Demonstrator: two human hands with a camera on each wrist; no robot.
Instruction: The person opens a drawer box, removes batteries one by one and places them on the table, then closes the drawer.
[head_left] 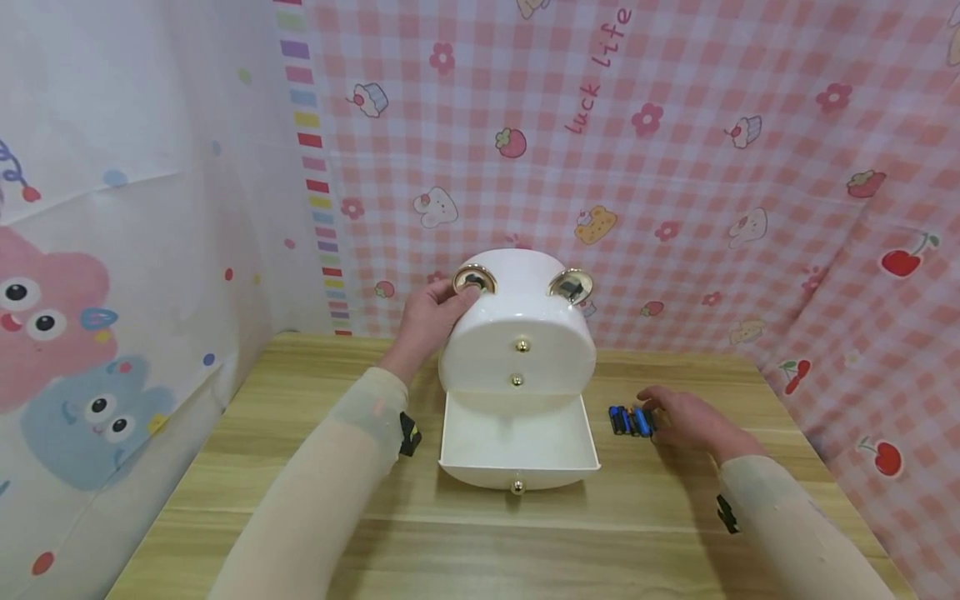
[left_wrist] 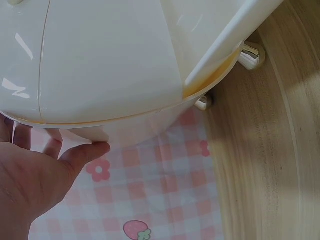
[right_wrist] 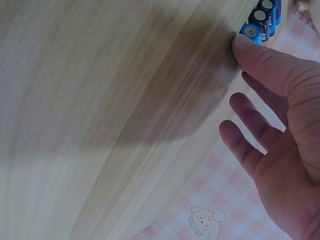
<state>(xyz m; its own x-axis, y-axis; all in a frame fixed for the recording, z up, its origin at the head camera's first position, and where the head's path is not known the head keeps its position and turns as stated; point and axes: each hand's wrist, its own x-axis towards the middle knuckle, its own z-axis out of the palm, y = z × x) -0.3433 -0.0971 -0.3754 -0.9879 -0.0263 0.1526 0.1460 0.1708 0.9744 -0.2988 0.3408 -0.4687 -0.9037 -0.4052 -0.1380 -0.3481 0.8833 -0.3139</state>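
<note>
A glossy white rounded box with small gold knobs stands mid-table in the head view. Two gold-rimmed round ears sit on its top; its bottom drawer is pulled out with its bare floor showing. My left hand rests on the box's upper left side beside the left ear. In the left wrist view its thumb lies along the curved wall. At the right, several blue and black batteries lie side by side on the table. My right hand is beside the row, thumb at the end of the nearest battery, other fingers spread.
The light wood table meets a pink checked cloth close behind the box. A white printed cloth hangs at the left. Small dark wrist-worn pieces show by both sleeves.
</note>
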